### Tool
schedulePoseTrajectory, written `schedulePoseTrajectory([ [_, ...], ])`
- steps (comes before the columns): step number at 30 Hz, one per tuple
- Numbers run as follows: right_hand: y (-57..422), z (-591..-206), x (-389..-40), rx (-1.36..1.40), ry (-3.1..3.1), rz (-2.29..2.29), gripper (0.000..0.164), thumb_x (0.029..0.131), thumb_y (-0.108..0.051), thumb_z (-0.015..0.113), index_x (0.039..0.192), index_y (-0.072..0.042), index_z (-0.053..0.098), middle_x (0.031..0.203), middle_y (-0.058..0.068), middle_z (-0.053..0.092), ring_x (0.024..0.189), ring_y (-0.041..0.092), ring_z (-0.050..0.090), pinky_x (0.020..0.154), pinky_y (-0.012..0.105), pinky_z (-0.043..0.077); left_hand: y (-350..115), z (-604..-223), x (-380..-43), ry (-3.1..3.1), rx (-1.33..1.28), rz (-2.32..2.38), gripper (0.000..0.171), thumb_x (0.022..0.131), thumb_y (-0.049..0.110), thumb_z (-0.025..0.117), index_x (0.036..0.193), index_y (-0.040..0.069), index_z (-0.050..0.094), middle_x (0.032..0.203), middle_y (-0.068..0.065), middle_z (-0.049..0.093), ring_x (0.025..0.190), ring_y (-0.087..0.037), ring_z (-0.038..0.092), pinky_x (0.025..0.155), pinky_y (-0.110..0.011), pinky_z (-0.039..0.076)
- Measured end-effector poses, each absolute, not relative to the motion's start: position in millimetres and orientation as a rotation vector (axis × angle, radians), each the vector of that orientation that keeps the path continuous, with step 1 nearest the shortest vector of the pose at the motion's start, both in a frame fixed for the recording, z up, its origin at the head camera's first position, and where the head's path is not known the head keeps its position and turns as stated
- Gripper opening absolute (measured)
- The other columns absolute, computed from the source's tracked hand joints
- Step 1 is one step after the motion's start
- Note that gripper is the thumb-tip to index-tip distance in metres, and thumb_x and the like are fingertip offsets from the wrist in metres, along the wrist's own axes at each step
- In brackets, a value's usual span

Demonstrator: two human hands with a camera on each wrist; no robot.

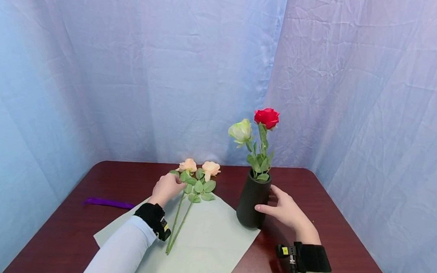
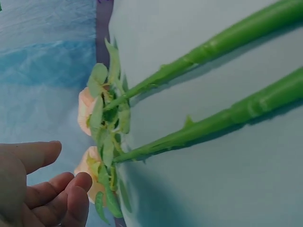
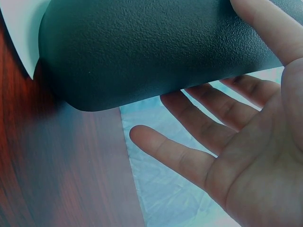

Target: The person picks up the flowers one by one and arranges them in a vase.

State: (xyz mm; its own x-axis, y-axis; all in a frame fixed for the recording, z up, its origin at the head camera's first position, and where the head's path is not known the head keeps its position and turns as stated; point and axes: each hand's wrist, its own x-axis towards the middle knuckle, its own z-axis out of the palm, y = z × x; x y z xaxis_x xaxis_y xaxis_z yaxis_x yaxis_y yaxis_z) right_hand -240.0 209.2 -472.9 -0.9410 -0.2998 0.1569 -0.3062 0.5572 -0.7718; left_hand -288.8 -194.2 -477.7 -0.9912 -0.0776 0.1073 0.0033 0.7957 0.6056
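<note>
A dark, textured vase [image 1: 251, 201] stands at the right, holding a red rose [image 1: 267, 118] and a pale green-white rose [image 1: 240, 131]. My right hand [image 1: 286, 208] holds it from the right, thumb across the front and fingertips passing behind; the little finger [image 3: 165, 150] sticks out free. Two peach roses [image 1: 211, 168] lie side by side on a pale green wrapping sheet [image 1: 206, 238], stems toward me. My left hand [image 1: 168, 188] hovers by their leaves, thumb and loosely bent fingers apart with nothing between them in the left wrist view.
A purple ribbon [image 1: 107, 203] lies on the dark red-brown table [image 1: 68, 227], left of the sheet. Light blue curtains [image 1: 191, 78] hang behind the table and along both sides. The vase base sits at the sheet's right corner.
</note>
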Motion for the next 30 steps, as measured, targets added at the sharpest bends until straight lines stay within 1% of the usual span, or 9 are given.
schedulePoseTrajectory([
  [2,209.7,-472.7,-239.7,0.542,-2.763,1.37,0.087,0.086,-0.041,0.082,0.155,-0.01,0.038,0.146,0.014,0.053,0.129,0.037,0.054,0.096,0.052,0.052,-194.1,-481.3,-291.2,-2.876,0.064,-0.962,0.032,0.095,0.029,0.073,0.071,0.014,0.059,0.064,0.001,0.045,0.058,-0.017,0.046,0.056,-0.034,0.038],
  [4,210.2,-472.5,-239.3,0.545,-2.76,1.369,0.087,0.087,-0.04,0.082,0.155,-0.01,0.038,0.146,0.014,0.053,0.129,0.037,0.054,0.096,0.052,0.051,-193.8,-484.4,-293.4,-2.891,0.065,-0.965,0.044,0.095,0.028,0.072,0.061,0.017,0.047,0.058,0.003,0.03,0.053,-0.016,0.036,0.053,-0.033,0.03],
  [7,210.4,-472.4,-238.8,0.547,-2.759,1.371,0.088,0.087,-0.04,0.082,0.156,-0.01,0.038,0.146,0.014,0.053,0.129,0.037,0.054,0.096,0.052,0.051,-192.1,-487.0,-295.0,-2.908,0.062,-0.949,0.052,0.096,0.026,0.071,0.058,0.017,0.037,0.056,0.003,0.023,0.049,-0.015,0.027,0.051,-0.032,0.025],
  [10,209.8,-472.4,-238.5,0.545,-2.757,1.384,0.087,0.086,-0.04,0.082,0.155,-0.01,0.038,0.146,0.014,0.053,0.129,0.037,0.054,0.096,0.052,0.051,-190.2,-489.9,-297.1,-2.925,0.067,-0.896,0.052,0.096,0.023,0.07,0.055,0.017,0.037,0.054,0.003,0.024,0.048,-0.015,0.028,0.05,-0.031,0.025],
  [13,208.5,-472.4,-238.2,0.542,-2.754,1.409,0.087,0.086,-0.04,0.083,0.155,-0.01,0.038,0.146,0.014,0.053,0.129,0.037,0.054,0.096,0.052,0.051,-188.5,-494.3,-299.4,-2.947,0.084,-0.834,0.05,0.095,0.021,0.069,0.055,0.016,0.039,0.054,0.003,0.027,0.048,-0.015,0.034,0.051,-0.031,0.029],
  [18,206.1,-472.4,-237.8,0.539,-2.753,1.426,0.087,0.086,-0.039,0.083,0.155,-0.01,0.038,0.145,0.014,0.053,0.129,0.037,0.054,0.097,0.052,0.051,-185.9,-497.8,-301.1,-2.971,0.139,-0.791,0.044,0.092,0.021,0.074,0.059,0.014,0.046,0.057,-0.002,0.044,0.054,-0.019,0.051,0.053,-0.034,0.04],
  [22,205.6,-472.1,-237.8,0.536,-2.752,1.421,0.087,0.086,-0.039,0.083,0.155,-0.01,0.038,0.145,0.014,0.053,0.129,0.037,0.054,0.097,0.052,0.051,-184.2,-498.0,-301.8,-2.988,0.177,-0.789,0.039,0.09,0.022,0.076,0.061,0.012,0.051,0.063,-0.007,0.054,0.059,-0.022,0.057,0.054,-0.036,0.044],
  [25,206.3,-472.1,-238.2,0.534,-2.754,1.416,0.088,0.086,-0.04,0.083,0.155,-0.01,0.038,0.145,0.014,0.053,0.129,0.036,0.054,0.097,0.052,0.051,-183.4,-498.7,-303.2,-2.998,0.201,-0.792,0.038,0.091,0.02,0.075,0.061,0.012,0.051,0.064,-0.006,0.053,0.06,-0.023,0.056,0.054,-0.036,0.043],
  [30,207.4,-472.6,-238.5,0.527,-2.757,1.41,0.087,0.086,-0.04,0.083,0.155,-0.011,0.039,0.145,0.014,0.054,0.129,0.036,0.054,0.097,0.053,0.051,-183.2,-499.9,-303.7,-2.995,0.176,-0.871,0.039,0.091,0.012,0.068,0.061,0.014,0.044,0.061,-0.004,0.042,0.056,-0.023,0.05,0.052,-0.034,0.039],
])
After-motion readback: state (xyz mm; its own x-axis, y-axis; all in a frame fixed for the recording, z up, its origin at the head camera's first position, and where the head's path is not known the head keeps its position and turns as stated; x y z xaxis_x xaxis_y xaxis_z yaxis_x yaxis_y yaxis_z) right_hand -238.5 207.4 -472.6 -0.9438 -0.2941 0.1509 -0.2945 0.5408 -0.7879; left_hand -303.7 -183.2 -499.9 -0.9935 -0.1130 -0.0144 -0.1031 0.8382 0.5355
